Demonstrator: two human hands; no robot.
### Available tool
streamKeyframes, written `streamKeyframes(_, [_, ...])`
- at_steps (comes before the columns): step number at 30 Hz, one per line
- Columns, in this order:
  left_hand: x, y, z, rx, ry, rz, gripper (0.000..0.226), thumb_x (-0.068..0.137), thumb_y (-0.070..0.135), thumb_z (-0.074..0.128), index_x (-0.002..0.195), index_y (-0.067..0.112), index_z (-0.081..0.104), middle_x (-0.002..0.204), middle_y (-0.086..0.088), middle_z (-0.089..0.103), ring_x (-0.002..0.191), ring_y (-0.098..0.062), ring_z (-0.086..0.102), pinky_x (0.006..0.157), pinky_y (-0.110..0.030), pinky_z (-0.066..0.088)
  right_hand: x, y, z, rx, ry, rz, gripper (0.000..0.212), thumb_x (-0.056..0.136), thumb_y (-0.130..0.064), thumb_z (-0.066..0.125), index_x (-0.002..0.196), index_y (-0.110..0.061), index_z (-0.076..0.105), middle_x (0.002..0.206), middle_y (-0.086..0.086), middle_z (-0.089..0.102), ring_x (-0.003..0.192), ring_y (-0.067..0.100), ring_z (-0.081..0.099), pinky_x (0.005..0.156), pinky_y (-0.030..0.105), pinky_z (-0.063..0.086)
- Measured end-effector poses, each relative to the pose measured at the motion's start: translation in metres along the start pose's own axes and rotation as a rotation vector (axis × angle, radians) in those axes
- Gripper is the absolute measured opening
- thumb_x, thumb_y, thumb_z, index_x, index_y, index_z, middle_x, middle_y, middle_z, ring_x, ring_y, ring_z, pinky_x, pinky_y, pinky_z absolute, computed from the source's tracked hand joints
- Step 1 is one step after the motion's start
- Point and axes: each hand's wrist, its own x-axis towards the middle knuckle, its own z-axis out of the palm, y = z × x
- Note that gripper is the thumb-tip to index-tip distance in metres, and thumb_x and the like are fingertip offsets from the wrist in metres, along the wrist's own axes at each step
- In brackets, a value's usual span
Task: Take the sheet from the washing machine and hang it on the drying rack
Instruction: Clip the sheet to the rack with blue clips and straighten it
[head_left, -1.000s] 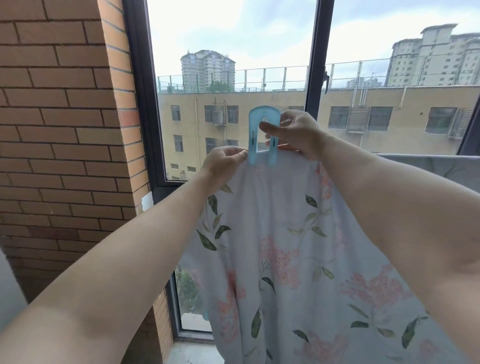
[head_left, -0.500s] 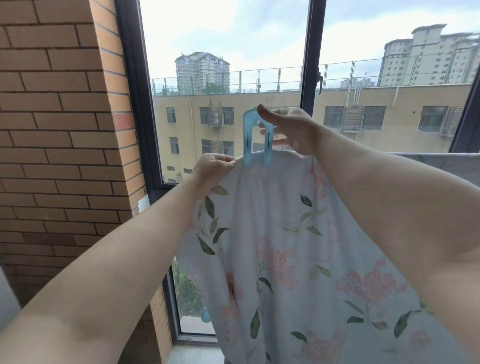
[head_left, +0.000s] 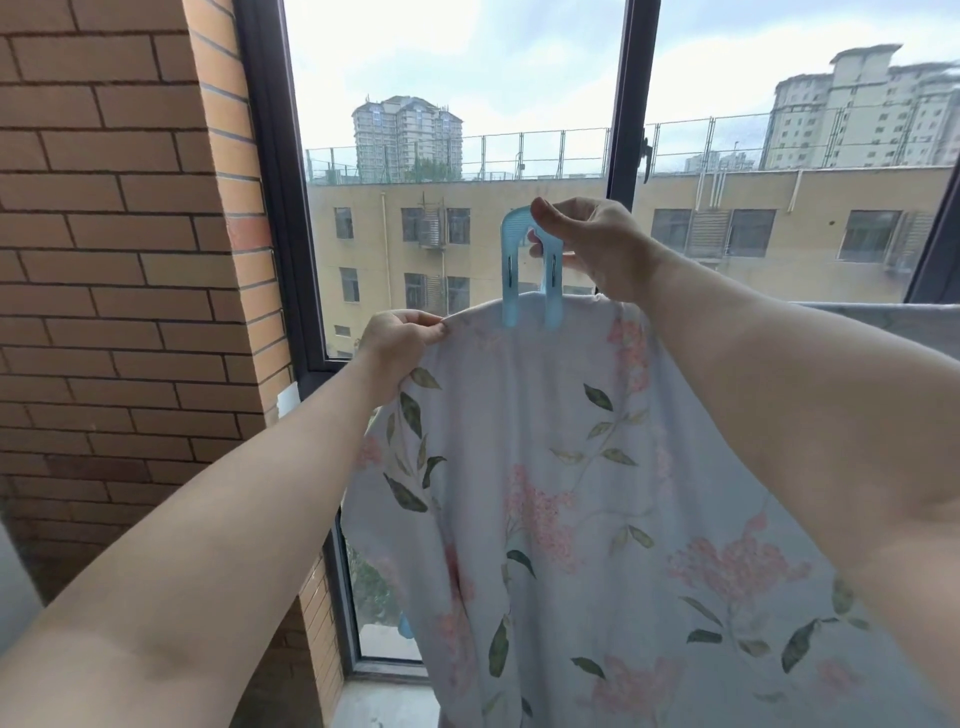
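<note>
A pale blue sheet (head_left: 561, 493) printed with pink flowers and green leaves hangs down in front of me, draped over a rail that the cloth hides. A large light-blue clothes peg (head_left: 530, 280) straddles the sheet's top edge. My right hand (head_left: 592, 249) grips the peg's upper end with thumb on top. My left hand (head_left: 400, 338) pinches the top edge of the sheet just left of the peg. More of the sheet (head_left: 893, 325) runs along the rail to the right.
A brick wall (head_left: 119, 260) stands close on the left. A black-framed window (head_left: 270, 182) fills the view ahead, with a vertical frame bar (head_left: 628, 104) behind my right hand. Apartment blocks lie outside.
The peg has stayed on the sheet's top edge while my right hand shifted its grip up to the peg's head. My left hand keeps pinching the edge.
</note>
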Motion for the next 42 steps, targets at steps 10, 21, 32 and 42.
streamKeyframes(10, [0.008,-0.008,-0.001,-0.046,-0.028,-0.076,0.013,0.089,0.001,0.061,0.082,0.006,0.071,0.080,-0.015,0.070,0.073,-0.029,0.064,0.067,-0.037,0.056,-0.003,0.002,-0.001,-0.028,-0.002,0.004,0.069,0.070,-0.056,0.075,0.115,-0.006,0.065,0.111,0.011,0.073,0.099,0.020,0.074,0.096,0.034,0.056])
streamKeyframes(21, [0.015,-0.020,0.005,0.232,0.031,-0.068,0.015,0.091,0.019,0.068,0.076,0.018,0.069,0.082,-0.003,0.069,0.077,-0.018,0.062,0.071,-0.029,0.055,-0.007,0.002,-0.003,-0.036,0.003,0.004,0.066,0.072,-0.057,0.075,0.115,-0.008,0.065,0.112,0.009,0.073,0.098,0.018,0.074,0.098,0.037,0.055])
streamKeyframes(32, [0.015,-0.039,0.000,0.397,-0.102,-0.134,0.021,0.087,0.006,0.068,0.067,0.013,0.067,0.071,-0.007,0.065,0.067,-0.021,0.057,0.061,-0.027,0.050,-0.007,0.001,0.001,0.011,0.025,0.006,0.063,0.072,-0.055,0.074,0.111,-0.007,0.063,0.111,0.010,0.072,0.099,0.019,0.073,0.094,0.036,0.057])
streamKeyframes(42, [0.006,0.015,0.012,0.328,-0.062,0.257,0.022,0.096,0.029,0.060,0.108,0.019,0.075,0.104,0.004,0.075,0.096,-0.015,0.069,0.089,-0.030,0.054,-0.005,-0.005,-0.004,-0.019,0.038,0.004,0.072,0.073,-0.056,0.071,0.121,-0.004,0.059,0.114,0.009,0.070,0.099,0.016,0.073,0.089,0.028,0.057])
